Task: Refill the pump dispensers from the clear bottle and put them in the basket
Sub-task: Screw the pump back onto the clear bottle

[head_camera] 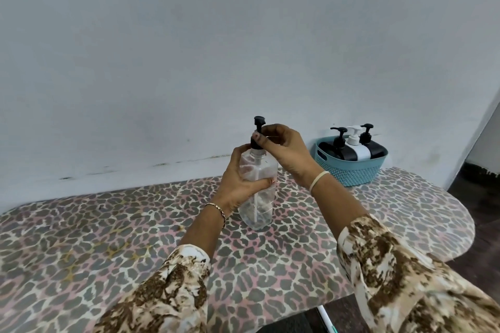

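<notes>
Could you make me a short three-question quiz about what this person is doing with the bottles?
1. True or false: the clear bottle lies on its side on the table.
2. How many pump dispensers stand in the blue basket? A) one B) two C) three
3. Fill in: the right hand pinches the black ____ on top of the clear bottle, while the left hand wraps the body.

Key
1. False: it stands upright on the table, held in the left hand's grip.
2. C: two black dispensers and a white dispenser between them.
3. pump.
</notes>
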### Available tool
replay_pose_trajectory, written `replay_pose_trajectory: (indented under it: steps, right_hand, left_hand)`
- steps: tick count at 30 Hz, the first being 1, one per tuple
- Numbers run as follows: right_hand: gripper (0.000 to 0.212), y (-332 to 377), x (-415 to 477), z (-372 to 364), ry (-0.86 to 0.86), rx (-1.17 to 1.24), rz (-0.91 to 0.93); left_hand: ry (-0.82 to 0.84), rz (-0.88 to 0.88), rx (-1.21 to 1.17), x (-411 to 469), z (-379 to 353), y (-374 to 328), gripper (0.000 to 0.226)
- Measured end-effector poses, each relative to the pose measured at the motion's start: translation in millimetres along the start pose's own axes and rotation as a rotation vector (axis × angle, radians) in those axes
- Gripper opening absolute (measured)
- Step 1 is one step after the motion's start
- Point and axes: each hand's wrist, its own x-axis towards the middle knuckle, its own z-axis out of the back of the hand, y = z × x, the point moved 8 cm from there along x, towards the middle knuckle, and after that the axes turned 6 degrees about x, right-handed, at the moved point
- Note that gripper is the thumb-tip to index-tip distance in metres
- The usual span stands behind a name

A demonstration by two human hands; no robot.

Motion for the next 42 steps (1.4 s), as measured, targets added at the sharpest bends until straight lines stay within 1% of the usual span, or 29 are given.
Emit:
replay_pose_trajectory:
  steps: [2,4,6,9,11,13,15,17,19,22,23,24,26,28,30,32,33,35,38,39,40,42]
  right_hand:
    - [0.020,-4.3,-3.8,-4.2,0.067,0.092,-0.035]
    - [0.019,-4.9,-5.8,-5.4,0.079,0.114,-0.027]
    - [0.019,-1.5,-5.3,-1.1,0.008,0.049,0.014]
    - [0.034,-0.8,-7.9,5.7,-0.168,-0.057,0.038]
    - [0.038,-3.4,-12.3,10.7,-0.271,-0.041,0.029]
    - [0.029,-4.3,-14.8,7.3,-0.255,0.021,0.033]
    - [0.020,-3.9,-15.9,0.4,-0.184,0.047,0.017]
    - [0.022,-2.7,-16.3,-2.4,-0.156,0.052,0.005]
    - [0.023,-2.7,-16.4,1.4,-0.195,0.067,0.000]
    - [0.024,-5.0,-16.3,15.5,-0.330,0.044,0.012]
    - [0.022,-5.6,-16.0,18.0,-0.349,0.044,0.022]
    - [0.018,-5.8,-15.1,17.7,-0.335,0.055,0.025]
    - [0.012,-5.4,-13.5,9.4,-0.235,0.091,0.009]
    - [0.018,-6.3,-13.1,3.2,-0.174,0.086,-0.012]
    - [0.019,-7.1,-13.3,7.2,-0.232,0.075,-0.007]
    - [0.016,-5.0,-14.7,15.0,-0.320,0.063,0.012]
    - [0.014,-4.1,-14.3,17.1,-0.334,0.054,0.018]
    - [0.010,-7.9,-9.8,14.1,-0.262,0.032,0.007]
    - [0.022,-20.0,-3.8,0.0,-0.068,-0.029,-0.054]
    - [0.026,-22.4,-3.0,-2.5,-0.036,-0.074,-0.052]
    - [0.028,-22.5,-2.5,-3.0,-0.032,-0.117,-0.034]
    - [0.027,-18.9,-2.1,-0.4,-0.096,-0.158,-0.007]
  left_hand:
    - [0.000,-0.007,-0.001,-1.5,0.1,-1.2,0.080]
    - [-0.001,-0.006,0.000,-2.0,0.1,-1.6,0.080]
    - [-0.001,-0.008,0.004,-1.9,-0.8,-1.5,0.080]
    - [-0.010,-0.008,0.014,-2.1,-1.8,-2.1,0.080]
    - [-0.010,-0.014,0.012,-2.2,-2.2,-3.5,0.081]
    - [-0.013,-0.016,0.022,-1.6,-2.1,-4.1,0.082]
    - [-0.015,-0.015,0.025,-0.8,-2.1,-3.3,0.083]
    - [-0.019,-0.024,0.020,-0.4,-2.4,-3.2,0.082]
    - [-0.020,-0.024,0.019,-0.4,-2.6,-3.4,0.083]
    - [-0.018,-0.016,0.021,0.5,-2.1,-2.6,0.084]
    - [-0.014,-0.014,0.026,0.6,-2.1,-2.6,0.083]
    - [-0.011,-0.013,0.032,1.0,-2.2,-2.2,0.082]
    - [-0.008,-0.014,0.039,1.3,-2.3,-1.3,0.080]
    - [-0.016,-0.018,0.042,1.4,-1.5,-1.0,0.080]
    - [-0.021,-0.019,0.045,1.8,-0.9,-0.4,0.081]
    - [-0.013,-0.013,0.049,1.9,-1.3,0.1,0.082]
    - [-0.010,-0.012,0.049,2.2,-1.5,0.6,0.082]
    - [-0.010,-0.015,0.046,2.6,-1.9,0.5,0.082]
    - [-0.019,-0.028,0.046,4.0,-1.9,0.4,0.083]
    - [-0.021,-0.024,0.045,4.4,-2.0,1.0,0.083]
    - [-0.021,-0.015,0.043,4.9,-1.9,2.0,0.083]
    - [-0.015,-0.001,0.040,4.6,-2.0,2.2,0.082]
